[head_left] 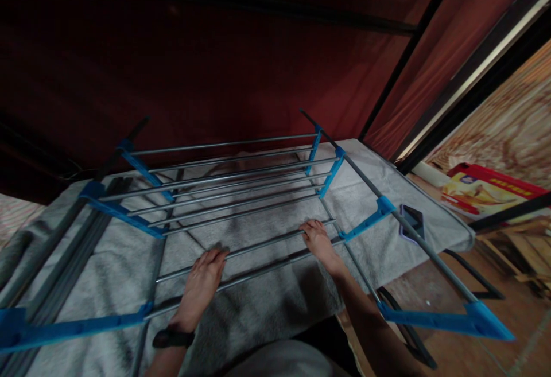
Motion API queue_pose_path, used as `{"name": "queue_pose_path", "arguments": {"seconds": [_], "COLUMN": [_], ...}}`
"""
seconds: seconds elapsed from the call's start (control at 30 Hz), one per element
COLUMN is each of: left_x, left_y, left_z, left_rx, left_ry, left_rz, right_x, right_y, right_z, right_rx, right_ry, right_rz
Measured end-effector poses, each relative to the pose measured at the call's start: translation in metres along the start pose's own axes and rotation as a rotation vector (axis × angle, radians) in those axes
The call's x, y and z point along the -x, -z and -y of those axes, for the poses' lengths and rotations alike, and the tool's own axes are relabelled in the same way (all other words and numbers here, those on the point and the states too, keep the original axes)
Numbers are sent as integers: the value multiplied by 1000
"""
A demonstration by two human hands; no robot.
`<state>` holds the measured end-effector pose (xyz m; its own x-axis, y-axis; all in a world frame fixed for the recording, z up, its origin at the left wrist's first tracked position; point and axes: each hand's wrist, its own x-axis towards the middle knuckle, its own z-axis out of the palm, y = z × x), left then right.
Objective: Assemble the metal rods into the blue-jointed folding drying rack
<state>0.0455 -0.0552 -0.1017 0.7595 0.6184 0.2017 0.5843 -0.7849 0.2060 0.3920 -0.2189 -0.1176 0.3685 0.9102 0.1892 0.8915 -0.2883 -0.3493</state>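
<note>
A rack of grey metal tubes with blue plastic brackets (364,222) stands on a grey cloth (258,222) in front of me. Near its close side, one thin metal rod (262,245) runs across, its left end free of any bracket. My left hand (204,276) is closed over this rod towards its left end, a dark band on the wrist. Closer to the rod's right end, my right hand (316,236) grips it with bent fingers. Another tube (262,274), nearer to me, passes below both hands. The palms and thumbs are mostly hidden.
Several loose grey tubes (71,268) lie at the left. A phone (412,223) rests on the cloth at the right, under a slanting side tube. Beyond the cloth's right edge is a red and yellow box (491,190). A dark red sheet (215,78) on a black frame hangs behind.
</note>
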Motion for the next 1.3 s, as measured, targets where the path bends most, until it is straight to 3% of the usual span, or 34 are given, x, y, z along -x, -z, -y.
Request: {"name": "queue_pose_path", "arguments": {"seconds": [0.37,0.63,1.07,1.3], "left_x": [-12,-5,-9,-6], "left_y": [29,27,26,29], "left_z": [-35,-34,-37,-41], "left_rx": [-51,8,95,113], "left_ry": [149,183,118,117], "left_rz": [187,169,241,177], "right_x": [10,13,15,17], "right_y": [-12,-12,-11,-13], "right_z": [-13,-24,-21,-11], "right_rx": [77,88,26,-12], "right_ry": [96,179,162,117], "right_rz": [-41,23,28,-33]}}
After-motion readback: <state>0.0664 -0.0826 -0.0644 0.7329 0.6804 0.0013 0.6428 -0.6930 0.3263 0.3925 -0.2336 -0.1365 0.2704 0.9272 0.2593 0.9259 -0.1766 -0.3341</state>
